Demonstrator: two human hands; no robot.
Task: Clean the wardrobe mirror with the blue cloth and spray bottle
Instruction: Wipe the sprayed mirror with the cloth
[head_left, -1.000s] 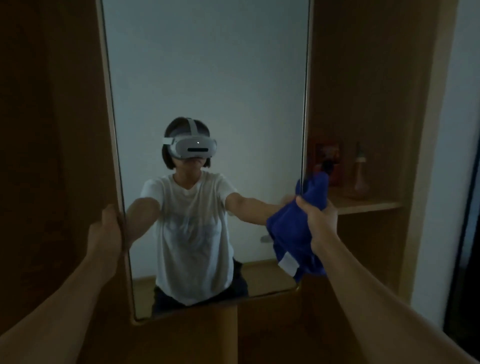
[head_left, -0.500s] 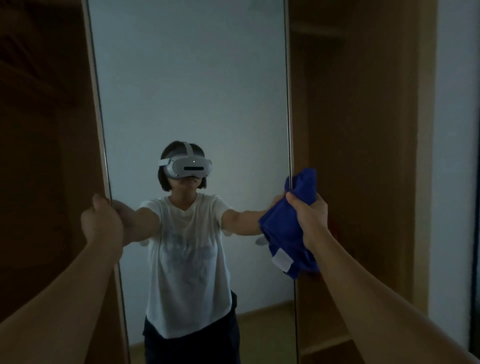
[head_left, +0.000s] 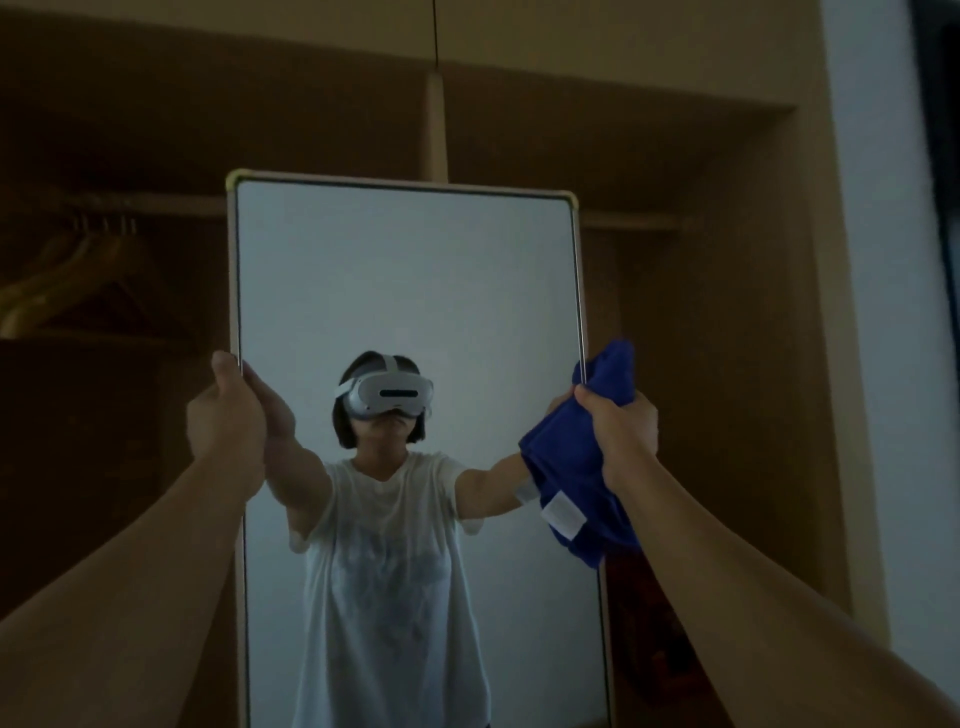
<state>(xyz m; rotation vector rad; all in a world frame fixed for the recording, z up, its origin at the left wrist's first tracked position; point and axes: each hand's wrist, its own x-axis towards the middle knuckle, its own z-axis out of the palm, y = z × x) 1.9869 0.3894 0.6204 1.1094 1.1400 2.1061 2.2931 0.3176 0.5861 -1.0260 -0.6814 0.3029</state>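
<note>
A tall framed mirror stands upright in front of the open wardrobe, its rounded top edge in view. My left hand grips the mirror's left edge at mid-height. My right hand is closed on a bunched blue cloth with a white label, held against the mirror's right edge. The cloth hangs down below my fist, partly over the glass. The mirror shows a reflected person with both arms stretched out. No spray bottle is in view.
Wooden hangers hang on a rail in the dark left compartment. A vertical wardrobe divider rises behind the mirror. The right compartment is dim, bounded by a pale wall.
The view has tilted upward, so the mirror's top edge and the wardrobe's upper shelf now show. Both hands have stayed on the mirror's two edges, sliding higher along them with the cloth.
</note>
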